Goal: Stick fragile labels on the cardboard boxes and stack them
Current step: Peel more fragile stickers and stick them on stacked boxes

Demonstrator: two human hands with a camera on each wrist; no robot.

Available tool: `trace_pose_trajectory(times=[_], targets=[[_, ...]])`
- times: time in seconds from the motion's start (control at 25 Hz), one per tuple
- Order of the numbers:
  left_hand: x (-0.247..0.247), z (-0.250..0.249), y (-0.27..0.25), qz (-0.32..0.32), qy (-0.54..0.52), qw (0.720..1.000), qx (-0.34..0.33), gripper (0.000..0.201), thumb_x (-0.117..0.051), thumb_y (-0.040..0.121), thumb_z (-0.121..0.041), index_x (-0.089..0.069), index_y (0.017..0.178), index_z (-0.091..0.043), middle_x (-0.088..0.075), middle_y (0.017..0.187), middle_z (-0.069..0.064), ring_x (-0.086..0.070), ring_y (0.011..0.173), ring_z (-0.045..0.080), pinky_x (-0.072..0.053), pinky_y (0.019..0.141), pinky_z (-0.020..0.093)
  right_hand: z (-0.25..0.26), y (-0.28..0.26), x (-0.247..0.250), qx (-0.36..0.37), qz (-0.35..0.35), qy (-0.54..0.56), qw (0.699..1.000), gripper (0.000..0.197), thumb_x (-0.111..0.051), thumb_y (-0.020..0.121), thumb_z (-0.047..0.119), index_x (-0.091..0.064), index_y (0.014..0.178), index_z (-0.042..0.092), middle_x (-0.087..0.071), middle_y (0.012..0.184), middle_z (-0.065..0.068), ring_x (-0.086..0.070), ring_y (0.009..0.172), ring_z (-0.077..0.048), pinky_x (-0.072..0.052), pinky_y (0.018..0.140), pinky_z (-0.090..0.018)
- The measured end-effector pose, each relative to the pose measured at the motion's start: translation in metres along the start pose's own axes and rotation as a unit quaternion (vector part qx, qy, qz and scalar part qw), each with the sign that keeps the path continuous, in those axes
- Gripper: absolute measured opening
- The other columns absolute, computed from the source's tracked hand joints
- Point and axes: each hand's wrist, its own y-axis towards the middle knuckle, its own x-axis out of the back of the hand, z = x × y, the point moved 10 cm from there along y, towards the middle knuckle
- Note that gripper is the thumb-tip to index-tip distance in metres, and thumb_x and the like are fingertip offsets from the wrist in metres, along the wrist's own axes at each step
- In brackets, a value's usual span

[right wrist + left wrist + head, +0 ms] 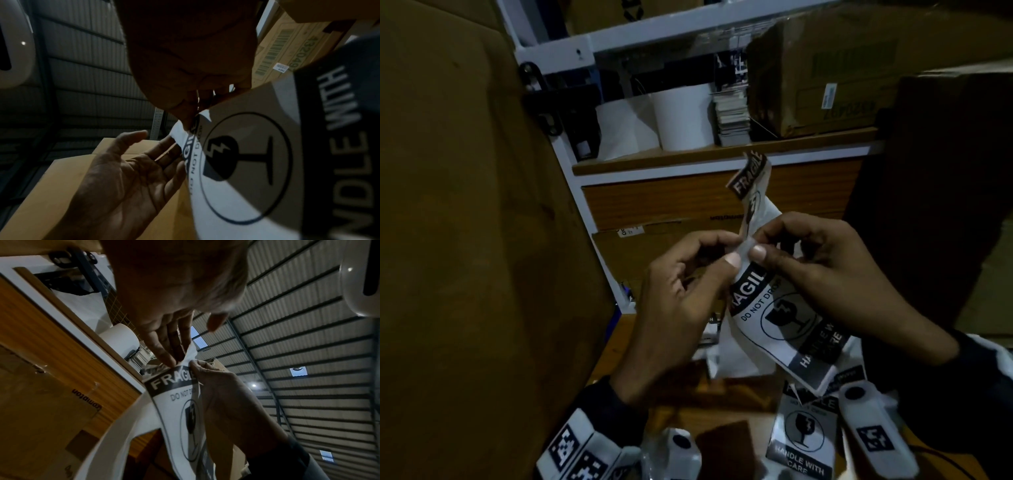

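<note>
Both hands are up in front of the shelf, the left hand (681, 291) and right hand (822, 267) each pinching the top corner of a fragile label (787, 318), above another label (803, 442) lying on the worktop (722, 401); a big cardboard box (465, 240) stands just left

I see the label (784, 318) as smooth white paper with matt black print, its peeled backing (760, 212) thin and faintly glossy. The box (465, 222) filling the left of the frame is matt brown cardboard. At centre, the shelf (705, 156) has a wood-grain top in a white painted metal frame. Two paper rolls (681, 116) on it look matt white.
</note>
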Motion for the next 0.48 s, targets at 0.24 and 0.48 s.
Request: trace_pose_trajectory(times=[0.24,0.48], targets=[[0.007,-0.005,0.001,-0.061,0.044,0.997,0.003,0.013,-0.07,0.095,-0.032,-0.072,0.097,-0.02,-0.074,0.093,-0.008,-0.072,0.088,0.009,-0.058,0.066,0.023,0.008,-0.002,-0.003,0.019,-0.004,-0.065,0.998,0.006,-0.068,0.095,0.035,-0.071,0.099,0.031,-0.064,0.096,0.017,-0.063,0.095,-0.012,-0.056,0.08,-0.053],[0.016,0.003,0.003,-0.142,0.055,0.988,0.017,0.011,-0.063,0.099,-0.034,-0.062,0.094,-0.024,-0.068,0.081,-0.006,-0.068,0.077,0.011,-0.058,0.067,0.032,0.018,-0.003,-0.012,0.019,-0.011,-0.076,0.997,0.014,-0.057,0.103,0.036,-0.063,0.093,0.028,-0.066,0.089,0.007,-0.065,0.084,-0.011,-0.057,0.072,-0.048]])
